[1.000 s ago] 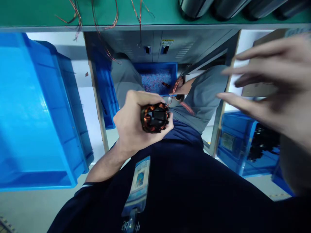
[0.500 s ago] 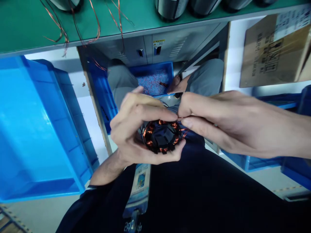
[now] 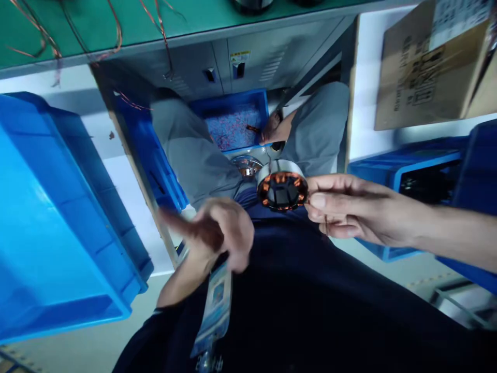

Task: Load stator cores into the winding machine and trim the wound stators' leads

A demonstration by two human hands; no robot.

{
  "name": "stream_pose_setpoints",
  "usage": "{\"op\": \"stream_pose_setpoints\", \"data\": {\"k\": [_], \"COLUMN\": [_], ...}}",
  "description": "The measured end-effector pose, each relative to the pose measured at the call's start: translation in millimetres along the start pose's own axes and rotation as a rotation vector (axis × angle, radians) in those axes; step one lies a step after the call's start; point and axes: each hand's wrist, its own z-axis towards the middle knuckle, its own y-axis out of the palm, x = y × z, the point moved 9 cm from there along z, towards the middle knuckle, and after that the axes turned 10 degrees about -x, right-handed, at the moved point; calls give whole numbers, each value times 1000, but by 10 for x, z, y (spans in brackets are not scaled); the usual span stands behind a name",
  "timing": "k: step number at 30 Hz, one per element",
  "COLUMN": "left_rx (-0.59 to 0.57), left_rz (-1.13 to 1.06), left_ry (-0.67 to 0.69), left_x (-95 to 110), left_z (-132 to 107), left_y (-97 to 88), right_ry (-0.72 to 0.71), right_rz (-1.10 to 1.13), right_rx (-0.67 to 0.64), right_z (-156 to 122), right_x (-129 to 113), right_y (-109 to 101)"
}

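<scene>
My right hand grips a motor stator by its right edge, thumb and fingers pinched together there. The stator is a pale metal ring with copper windings around a black inner rim, tilted so its open face shows. A thin copper wire hangs below my right fingers. To the left and lower, apart from the stator, my left hand is blurred by motion. Its fingers look spread and partly bent, with nothing visible in them. Behind the stator, between the knees, sits a shiny round metal part with copper colour inside.
A green bench top with loose copper wires crosses the far side. On the floor lies a blue tray with small scraps. A large blue bin stands left. At right are a cardboard box and blue crates.
My left hand has let go of the stator and moved down and left. The stator is now in my right hand alone, a little higher and further right. The view has shifted slightly.
</scene>
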Motion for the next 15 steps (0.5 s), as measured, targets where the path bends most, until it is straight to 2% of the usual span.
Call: {"op": "stream_pose_setpoints", "data": {"k": [1,2,3,4,5,6,7,9,10,11,12,13,15], "left_rx": [66,95,86,50,24,-17,-90,-278,-349,-378,-352,-284,-172], "left_rz": [180,352,615,843,942,929,794,343,203,196,336,582,1067], "left_ry": [149,230,275,224,140,23,-128,-414,-509,-545,-506,-391,-75], "left_x": [255,466,655,739,768,734,619,312,212,168,197,315,667], "left_z": [-11,10,67,169,281,385,463,464,414,376,376,407,442], "left_y": [-76,-97,-51,6,28,47,88,316,437,495,471,406,396], "right_ry": [17,24,8,-36,-88,-136,-175,-214,-238,-281,-330,-358,-329], "right_rz": [112,139,80,-67,-269,-479,-692,-975,-1092,-1190,-1288,-1339,-1199], "right_rx": [36,48,40,13,-18,-49,-69,-69,-53,-13,47,116,291], "right_z": [-10,-11,-3,9,18,18,6,-60,-123,-212,-318,-424,-598], "right_x": [81,98,39,-96,-270,-448,-612,-860,-958,-1054,-1138,-1196,-1233], "right_y": [2,18,34,52,68,80,76,-3,-45,-78,-94,-105,-196]}}
